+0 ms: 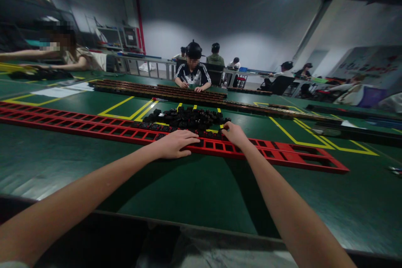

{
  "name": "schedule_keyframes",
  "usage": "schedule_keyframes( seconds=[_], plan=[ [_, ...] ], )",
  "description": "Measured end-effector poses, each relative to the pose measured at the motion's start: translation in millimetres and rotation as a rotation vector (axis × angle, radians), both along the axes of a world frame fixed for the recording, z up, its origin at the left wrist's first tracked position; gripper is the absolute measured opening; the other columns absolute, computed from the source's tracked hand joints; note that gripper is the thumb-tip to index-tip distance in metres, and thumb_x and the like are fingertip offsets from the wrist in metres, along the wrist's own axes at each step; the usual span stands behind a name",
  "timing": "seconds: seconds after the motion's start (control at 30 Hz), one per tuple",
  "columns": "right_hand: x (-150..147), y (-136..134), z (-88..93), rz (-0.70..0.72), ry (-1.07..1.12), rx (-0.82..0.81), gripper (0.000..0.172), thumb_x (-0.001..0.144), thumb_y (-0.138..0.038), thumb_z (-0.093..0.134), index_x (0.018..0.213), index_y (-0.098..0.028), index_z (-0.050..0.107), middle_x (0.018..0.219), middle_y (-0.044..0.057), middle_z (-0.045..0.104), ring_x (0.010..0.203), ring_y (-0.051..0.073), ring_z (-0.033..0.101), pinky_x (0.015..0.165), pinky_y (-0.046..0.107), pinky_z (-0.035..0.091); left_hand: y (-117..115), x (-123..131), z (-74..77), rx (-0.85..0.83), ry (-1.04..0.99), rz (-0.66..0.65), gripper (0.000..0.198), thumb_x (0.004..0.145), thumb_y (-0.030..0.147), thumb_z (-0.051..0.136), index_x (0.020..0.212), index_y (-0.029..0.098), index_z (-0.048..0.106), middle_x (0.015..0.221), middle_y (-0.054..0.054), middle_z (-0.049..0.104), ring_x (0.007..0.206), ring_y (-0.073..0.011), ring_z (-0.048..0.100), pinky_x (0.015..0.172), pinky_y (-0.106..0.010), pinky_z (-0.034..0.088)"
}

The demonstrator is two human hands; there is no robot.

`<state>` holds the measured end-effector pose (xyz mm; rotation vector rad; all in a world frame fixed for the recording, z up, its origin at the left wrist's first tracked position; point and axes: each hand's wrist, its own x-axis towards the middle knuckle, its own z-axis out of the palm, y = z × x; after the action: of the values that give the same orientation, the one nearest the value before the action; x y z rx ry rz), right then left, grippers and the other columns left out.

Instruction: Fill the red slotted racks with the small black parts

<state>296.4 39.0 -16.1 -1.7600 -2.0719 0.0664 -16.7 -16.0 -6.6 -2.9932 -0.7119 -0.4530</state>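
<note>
A long red frame (pixel 276 152) with two rows of rectangular openings lies across the green table. My left hand (pixel 176 143) rests on it near the middle, fingers stretched out and palm down. Farther right, my right hand (pixel 235 134) is at the frame's far row, its thumb and fingers closed around a small black part (pixel 223 131), partly hidden. Several black square parts (pixel 154 127) sit in the far row, left of and between my hands. Just behind the frame is a heap of small black parts (pixel 197 116).
Long dark rails (pixel 150 89) lie across the table's far side. Yellow tape (pixel 121 116) marks rectangles on the green tabletop (pixel 201 192). White sheets (pixel 58 91) lie at the left. A person (pixel 192 69) sits opposite; another person (pixel 75 56) reaches over the table at the left.
</note>
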Motion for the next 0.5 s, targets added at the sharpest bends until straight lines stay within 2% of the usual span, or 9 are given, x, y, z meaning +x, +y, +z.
schedule_keyframes(
  seconds=[0.17, 0.3, 0.5],
  plan=[
    [-0.4, -3.0, 3.0, 0.086, 0.047, 0.036, 0.028, 0.093, -0.015, 0.051, 0.117, -0.017, 0.065, 0.114, 0.012, 0.071, 0.104, 0.024, 0.066, 0.093, 0.035, 0.049, 1.6, -1.0, -1.3, -0.003, -0.004, -0.010, 0.050, 0.093, 0.032, 0.062, 0.141, 0.022, 0.053, 0.146, -0.012, 0.053, 0.133, -0.0285, 0.051, 0.112, -0.047, 0.039],
    [-2.5, -6.4, 7.3, 0.146, 0.049, 0.074, 0.036, 0.089, -0.004, 0.044, 0.112, -0.017, 0.069, 0.115, 0.013, 0.068, 0.109, 0.023, 0.063, 0.101, 0.036, 0.046, 2.7, -2.1, -2.0, -0.005, 0.002, -0.008, 0.051, 0.093, 0.032, 0.061, 0.142, 0.024, 0.051, 0.148, -0.011, 0.052, 0.134, -0.0285, 0.049, 0.112, -0.046, 0.038],
    [-2.3, -7.6, 7.4, 0.130, 0.208, 0.091, 0.041, 0.081, 0.000, 0.039, 0.104, -0.016, 0.069, 0.108, 0.010, 0.070, 0.104, 0.022, 0.063, 0.097, 0.036, 0.048, 2.3, -2.4, -1.8, -0.005, 0.011, -0.003, 0.051, 0.094, 0.033, 0.060, 0.143, 0.022, 0.051, 0.148, -0.011, 0.051, 0.134, -0.0286, 0.049, 0.112, -0.047, 0.038]
  ],
)
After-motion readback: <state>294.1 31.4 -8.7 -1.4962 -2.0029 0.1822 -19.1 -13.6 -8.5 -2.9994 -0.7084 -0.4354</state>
